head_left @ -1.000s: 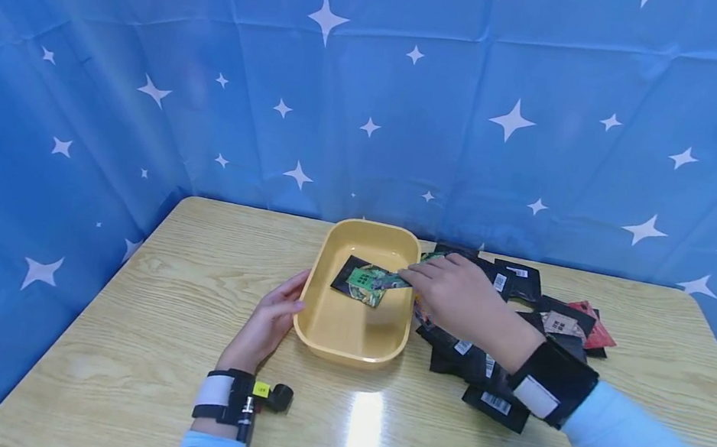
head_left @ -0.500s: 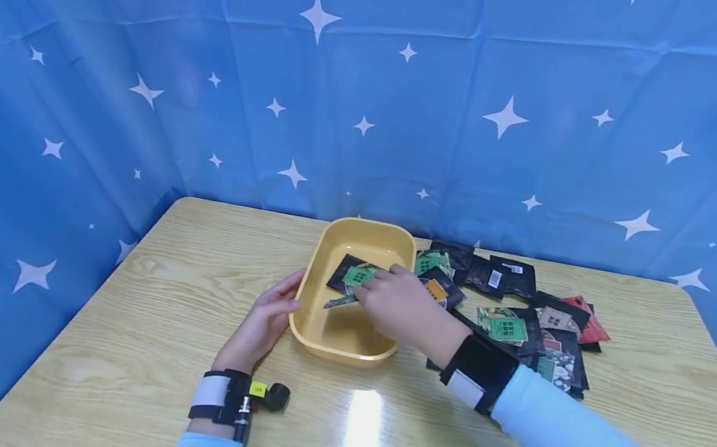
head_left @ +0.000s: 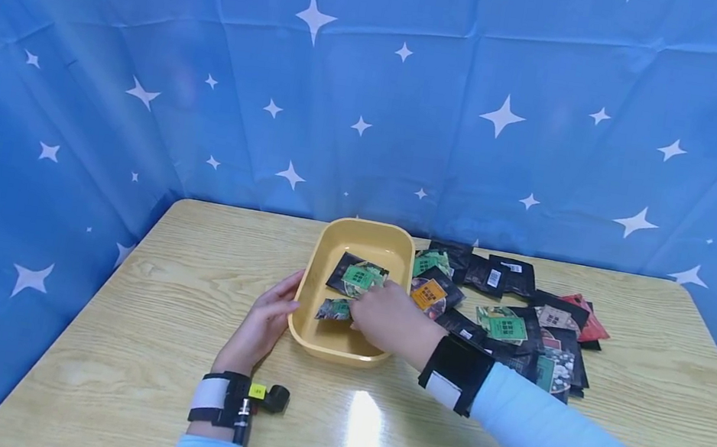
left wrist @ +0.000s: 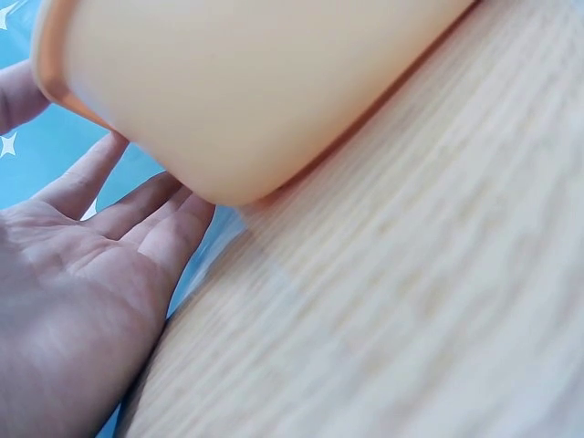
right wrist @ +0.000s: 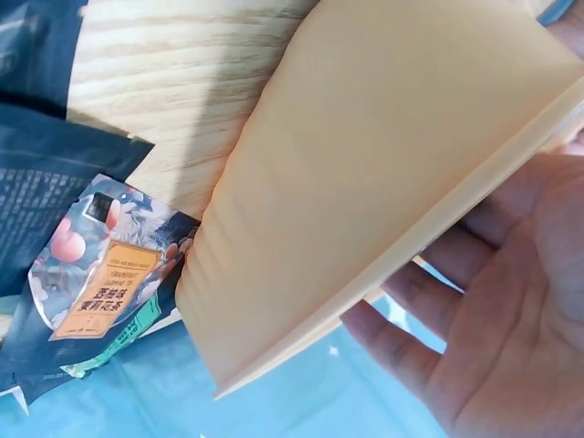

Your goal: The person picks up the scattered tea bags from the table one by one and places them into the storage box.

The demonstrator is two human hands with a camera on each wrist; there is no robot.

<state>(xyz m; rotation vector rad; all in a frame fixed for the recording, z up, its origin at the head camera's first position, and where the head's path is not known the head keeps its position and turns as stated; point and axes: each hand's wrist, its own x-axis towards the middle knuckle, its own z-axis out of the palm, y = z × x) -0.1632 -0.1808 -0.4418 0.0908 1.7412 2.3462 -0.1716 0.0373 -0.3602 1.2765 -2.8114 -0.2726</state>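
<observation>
A yellow plastic bin (head_left: 320, 245) stands at the middle back of the table. My left hand (head_left: 262, 321) touches its left side; in the left wrist view my extended fingers (left wrist: 182, 228) rest against the outer wall. My right hand (head_left: 394, 321) reaches over the right rim and holds a small dark tea sachet (head_left: 335, 310) low inside the bin. My right fingertips are hidden behind the rim in the right wrist view. Another black tea sachet with a green label (head_left: 360, 276) lies in the bin, just behind the held one.
Right of the bin lies a loose pile of dark tea sachets, among them one with an orange label (head_left: 429, 294), one with a green label (head_left: 504, 327) and a red one (head_left: 593, 330). A blue star-patterned cloth (head_left: 379, 87) hangs behind the wooden table (head_left: 125, 343).
My right hand has moved left from above the pile into the bin, carrying the tea sachet down to near the bin's left side. My left hand has stayed at the bin.
</observation>
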